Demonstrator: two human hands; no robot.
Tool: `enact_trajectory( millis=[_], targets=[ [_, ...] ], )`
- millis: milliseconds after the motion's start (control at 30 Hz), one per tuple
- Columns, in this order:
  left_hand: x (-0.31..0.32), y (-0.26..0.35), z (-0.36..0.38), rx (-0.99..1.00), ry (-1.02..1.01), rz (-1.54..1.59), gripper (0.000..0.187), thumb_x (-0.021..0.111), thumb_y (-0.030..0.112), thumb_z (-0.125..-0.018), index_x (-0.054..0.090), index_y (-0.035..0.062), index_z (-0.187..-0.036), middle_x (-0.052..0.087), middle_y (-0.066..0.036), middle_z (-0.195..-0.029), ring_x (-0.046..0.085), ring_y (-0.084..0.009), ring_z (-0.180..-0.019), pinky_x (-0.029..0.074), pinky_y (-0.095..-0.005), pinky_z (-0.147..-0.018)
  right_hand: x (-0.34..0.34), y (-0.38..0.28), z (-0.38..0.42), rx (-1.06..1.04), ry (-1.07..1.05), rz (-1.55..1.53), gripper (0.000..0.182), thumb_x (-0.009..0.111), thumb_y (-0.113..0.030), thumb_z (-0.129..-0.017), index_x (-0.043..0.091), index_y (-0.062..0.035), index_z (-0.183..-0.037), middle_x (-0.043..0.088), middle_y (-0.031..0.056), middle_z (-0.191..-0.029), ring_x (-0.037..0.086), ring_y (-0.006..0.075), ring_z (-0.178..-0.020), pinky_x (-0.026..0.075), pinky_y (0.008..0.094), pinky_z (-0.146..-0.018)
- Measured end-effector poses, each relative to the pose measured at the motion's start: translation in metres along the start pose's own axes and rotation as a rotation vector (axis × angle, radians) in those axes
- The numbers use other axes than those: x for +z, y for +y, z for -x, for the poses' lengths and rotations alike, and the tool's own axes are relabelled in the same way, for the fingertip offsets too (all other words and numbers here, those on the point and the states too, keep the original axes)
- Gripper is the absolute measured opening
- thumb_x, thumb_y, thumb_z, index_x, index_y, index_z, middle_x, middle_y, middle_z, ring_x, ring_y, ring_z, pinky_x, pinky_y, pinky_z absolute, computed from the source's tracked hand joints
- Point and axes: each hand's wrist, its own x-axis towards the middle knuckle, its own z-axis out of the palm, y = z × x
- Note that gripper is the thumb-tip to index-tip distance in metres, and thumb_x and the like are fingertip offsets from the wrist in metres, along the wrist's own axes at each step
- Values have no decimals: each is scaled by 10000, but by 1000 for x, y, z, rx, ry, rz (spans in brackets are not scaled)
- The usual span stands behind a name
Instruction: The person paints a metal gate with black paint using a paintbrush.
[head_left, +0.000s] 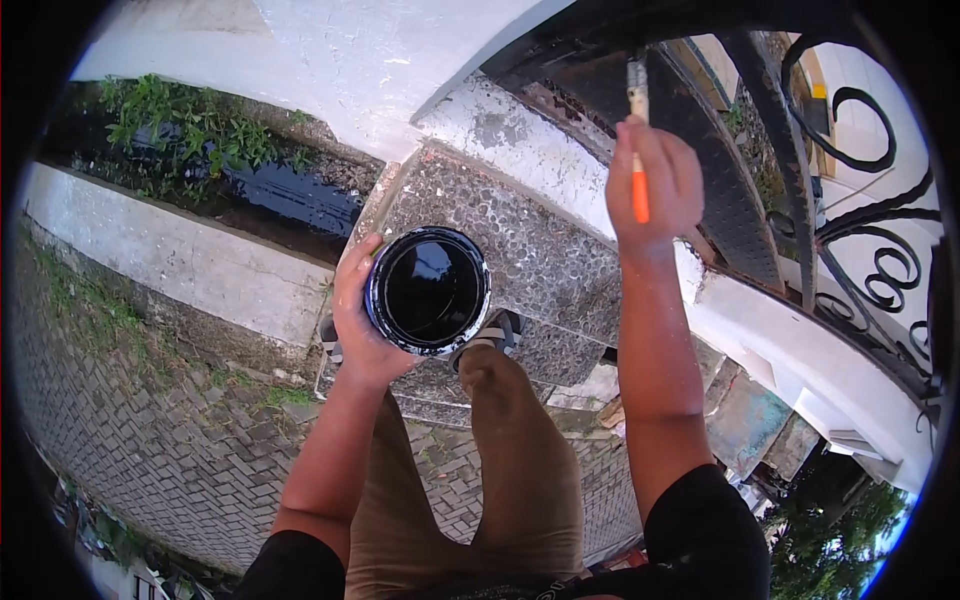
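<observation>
Some brush handle (640, 196) hides within the right hand (668, 182)

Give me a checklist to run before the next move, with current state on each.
1. Can upright in the left grip: ok, its mouth faces up.
2. Black liquid in the can: ok, visible inside; depth cannot tell.
3. Can rim clean: not ok, smeared with pale and dark marks.
4. Brush secured in the right grip: ok, fingers close around its orange-ended handle.
5. Bristles touching the dark gate: cannot tell, they overlap it in this single view.
6. Both feet planted: cannot tell, the can and arm hide part of them.
</observation>
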Motion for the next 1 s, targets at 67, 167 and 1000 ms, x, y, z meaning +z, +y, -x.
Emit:
enact_trajectory(
  millis=[67, 167, 1000],
  targets=[
    [3, 1, 2, -12, -7, 15, 1206, 958, 370, -617, 210, 131, -1532, 347, -285, -1488, 487, -382, -1319, 437, -490, -1089, 8, 4, 21, -3, -161, 56, 224, 810, -34, -732, 753, -114, -933, 637, 77, -806, 629, 230, -675, 507, 326, -570],
    [3, -1, 7, -5, -12, 16, 1201, 955, 373, -621, 211, 130, -1532, 337, -290, -1492, 479, -382, -1327, 435, -491, -1092, 34, 17, 46, -58, -240, 68, 221, 789, -79, -741, 736, -130, -950, 620, 55, -811, 626, 228, -708, 519, 332, -601],
    [-3, 16, 11, -4, 13, 19, 1194, 950, 338, -628, 201, 133, -1534, 322, -288, -1504, 477, -385, -1326, 437, -488, -1089, -6, 8, -6, -79, -85, -2, 225, 811, -22, -708, 742, -97, -909, 623, 78, -787, 604, 250, -705, 496, 339, -611]
  ],
)
